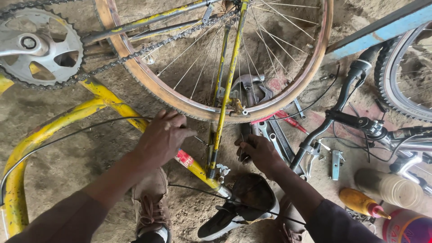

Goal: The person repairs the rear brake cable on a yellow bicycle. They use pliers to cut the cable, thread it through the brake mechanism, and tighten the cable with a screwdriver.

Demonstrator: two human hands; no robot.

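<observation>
At centre frame, an upturned yellow bicycle frame [118, 108] is seen on a dirt floor [67, 162], rear wheel [315, 58] above it, chainring [38, 45] and chain [135, 51] at upper left.

Left hand [163, 137]: closed over the yellow frame tube where a thin black brake cable [67, 135] crosses; whether the cable itself is pinched cannot be told, fingers are curled on top.

Right hand [258, 150]: closed around a dark tool handle just below the wheel rim, near the yellow stay [229, 76] and the brake caliper [236, 108]. Tool type is not readable.

Handling, as judged:
- Cable: light, springy, likely slick or greasy; best gripped close to the frame tube, not mid-span, or it will whip.
- Frame: stiff, heavy steel, worn paint; the tube is the solid hold.
- Spokes and rim: thin, rusty; not to be leaned on.

Around the hands: spanners [274, 135] and a red-handled tool [288, 120] lie under the rim at centre right; a second bicycle's handlebar [346, 119] and brake lever [310, 150] at right; an orange oil bottle [360, 202] at lower right; a black saddle [243, 202] and a brown shoe [150, 207] at bottom centre.
</observation>
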